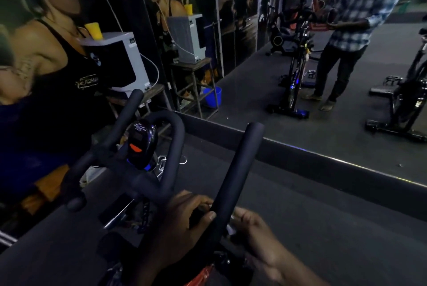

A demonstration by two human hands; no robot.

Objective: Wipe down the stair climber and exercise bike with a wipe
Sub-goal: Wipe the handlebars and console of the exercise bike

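The exercise bike's black padded handlebar (147, 184) fills the lower middle, with a dark console (141, 142) showing an orange mark between its prongs. My left hand (184, 223) grips the base of the right prong (240, 170), thumb lying across the bar. My right hand (254, 230) is curled against the same prong from the right. It pinches a small pale wipe (231, 230), which is mostly hidden by its fingers. The bike's frame below shows a bit of orange (201, 274). No stair climber is in sight.
A wall mirror (323, 77) runs ahead above a dark ledge and reflects a person in a checked shirt and other bikes. On the left a white appliance (129, 59) with a yellow cup (93, 30) stands on a wooden stand. A blue bucket (213, 97) shows in the mirror. Dark floor mat lies to the right.
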